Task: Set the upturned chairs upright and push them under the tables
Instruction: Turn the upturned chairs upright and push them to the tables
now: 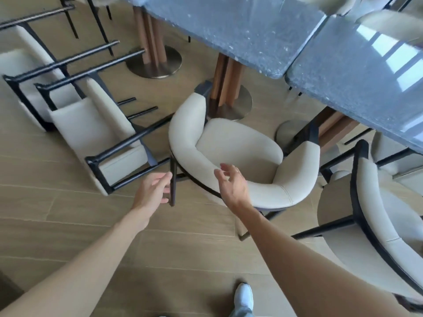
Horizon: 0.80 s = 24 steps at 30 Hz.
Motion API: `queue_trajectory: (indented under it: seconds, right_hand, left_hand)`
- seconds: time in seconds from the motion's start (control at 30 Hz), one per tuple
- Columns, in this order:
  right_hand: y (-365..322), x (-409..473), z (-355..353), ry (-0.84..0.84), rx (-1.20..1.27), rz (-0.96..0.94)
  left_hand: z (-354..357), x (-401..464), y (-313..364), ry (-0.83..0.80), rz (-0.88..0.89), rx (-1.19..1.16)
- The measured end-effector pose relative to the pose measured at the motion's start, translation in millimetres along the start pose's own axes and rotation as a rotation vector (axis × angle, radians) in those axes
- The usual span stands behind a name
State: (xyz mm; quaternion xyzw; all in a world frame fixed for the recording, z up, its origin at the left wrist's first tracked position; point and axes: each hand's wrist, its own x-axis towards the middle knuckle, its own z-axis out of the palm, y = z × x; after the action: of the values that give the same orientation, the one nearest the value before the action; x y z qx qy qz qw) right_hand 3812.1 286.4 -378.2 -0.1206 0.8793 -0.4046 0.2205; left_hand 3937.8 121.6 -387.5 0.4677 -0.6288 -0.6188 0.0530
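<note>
A cream upholstered chair (238, 147) with a black frame stands upright in the middle of the floor, its curved back toward me and its seat facing the grey stone table (240, 30). My right hand (231, 184) hovers over the chair's backrest, fingers spread and relaxed, holding nothing. My left hand (153, 191) reaches beside the chair's rear left leg (172, 181), fingers loosely bent, gripping nothing that I can make out. Two more cream chairs lie tipped over at the left, the nearer one (96, 124) with its black legs pointing right, the farther one (27, 65) behind it.
A second grey table (357, 83) adjoins the first at the right. Wooden pedestals on round metal bases (235, 104) stand under the tables. Another cream chair (375, 216) lies tipped at the right. My shoe (244, 296) is on the wood-look floor.
</note>
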Motion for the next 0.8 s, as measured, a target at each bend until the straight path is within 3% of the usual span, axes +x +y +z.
queue_trajectory:
  seconds: [0.23,0.47,0.63,0.8]
  right_hand:
    - [-165,-52,75,-0.076,0.325,-0.098]
    - [-276,-33,176,-0.115,0.410,-0.226]
    - [-301,15,266,-0.153,0.436,-0.122]
    - [-316,68,383,-0.232,0.407,0.087]
  left_hand:
    - [-166,-31,76,0.068,0.111,-0.188]
    - [-276,17,111,0.163,0.208,-0.267]
    - [-337,84,103,0.210,0.124,-0.152]
    - [-405,168,76,0.200,-0.107,0.005]
